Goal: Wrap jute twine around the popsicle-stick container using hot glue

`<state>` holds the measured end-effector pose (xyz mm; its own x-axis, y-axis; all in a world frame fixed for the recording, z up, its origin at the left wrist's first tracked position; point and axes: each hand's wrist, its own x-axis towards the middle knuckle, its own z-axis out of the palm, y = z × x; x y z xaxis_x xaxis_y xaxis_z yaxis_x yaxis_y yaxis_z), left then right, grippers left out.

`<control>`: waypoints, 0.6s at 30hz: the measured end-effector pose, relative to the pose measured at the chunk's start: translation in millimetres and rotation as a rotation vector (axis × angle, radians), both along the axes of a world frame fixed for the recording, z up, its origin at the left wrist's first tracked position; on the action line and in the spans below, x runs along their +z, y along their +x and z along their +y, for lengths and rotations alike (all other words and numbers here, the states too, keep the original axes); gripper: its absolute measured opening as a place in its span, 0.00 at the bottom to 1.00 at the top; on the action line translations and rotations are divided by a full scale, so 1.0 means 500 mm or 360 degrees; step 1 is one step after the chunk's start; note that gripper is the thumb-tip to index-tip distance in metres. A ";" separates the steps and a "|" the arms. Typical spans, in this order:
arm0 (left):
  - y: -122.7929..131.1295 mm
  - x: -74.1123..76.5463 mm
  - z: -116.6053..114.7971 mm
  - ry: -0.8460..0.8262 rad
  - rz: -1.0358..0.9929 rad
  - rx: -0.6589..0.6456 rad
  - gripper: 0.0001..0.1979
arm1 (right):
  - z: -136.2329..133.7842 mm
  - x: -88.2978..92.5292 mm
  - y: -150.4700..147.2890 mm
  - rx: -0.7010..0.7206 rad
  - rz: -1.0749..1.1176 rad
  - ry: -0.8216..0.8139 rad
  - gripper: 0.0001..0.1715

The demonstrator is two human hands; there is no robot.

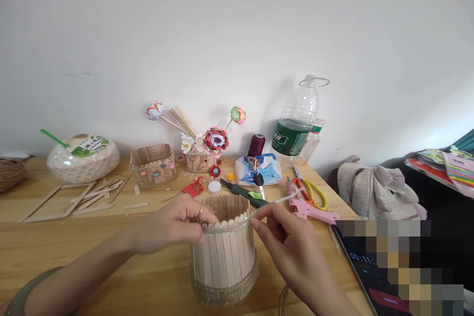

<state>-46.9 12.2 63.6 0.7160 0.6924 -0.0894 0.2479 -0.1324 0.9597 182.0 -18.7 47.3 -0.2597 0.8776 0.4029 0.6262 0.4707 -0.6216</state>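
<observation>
A round basket of upright craft sticks (222,256), with twine wound about its base, stands on the wooden table in front of me. My left hand (181,219) is closed over the left of its rim, fingers inside and thumb outside. A thin glittery trim (237,224) runs round the outside just under the rim. At the right of the rim my right hand (283,229) pinches this trim between thumb and forefinger. A free length of it sticks out up and to the right, past the fingers.
A pink glue gun (309,209) and yellow-handled scissors (318,195) lie at the right, near a tablet (365,266). Loose craft sticks (89,197) lie at left. Behind stand a small decorated basket (153,165), paper flowers (217,140), a wipes pack (257,168) and a large bottle (294,128).
</observation>
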 end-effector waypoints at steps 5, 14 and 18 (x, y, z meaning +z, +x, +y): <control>-0.009 -0.018 0.010 0.0003 -0.0101 0.0074 0.03 | 0.008 -0.017 -0.009 0.0177 0.0259 -0.0005 0.04; 0.014 0.007 -0.015 0.0360 0.0235 0.0375 0.09 | 0.008 -0.018 0.000 0.0165 0.0040 0.0476 0.06; 0.023 0.004 -0.015 0.0400 0.0224 0.0425 0.08 | -0.004 -0.003 0.001 -0.0056 -0.0291 0.0979 0.09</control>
